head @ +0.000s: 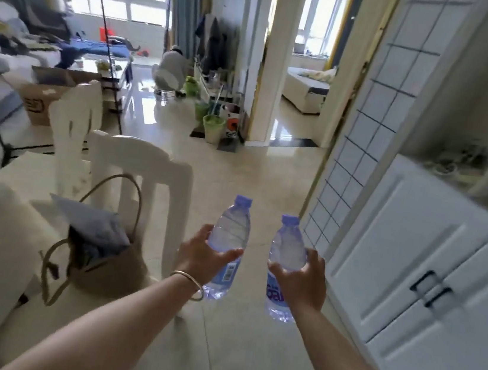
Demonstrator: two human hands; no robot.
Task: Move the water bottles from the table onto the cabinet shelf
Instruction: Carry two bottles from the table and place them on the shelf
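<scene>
Grips (pixel 200 256) (pixel 301 281) above tiled floor (pixel 245 355)

Centre frame: left hand (pixel 200 256) grips one water bottle (pixel 227 246); right hand (pixel 304 281) grips a second bottle (pixel 285 258). Both upright, apart, above tiled floor (pixel 252 186). White cabinet (pixel 414 247) at right; chair (pixel 145 172) at left.
</scene>
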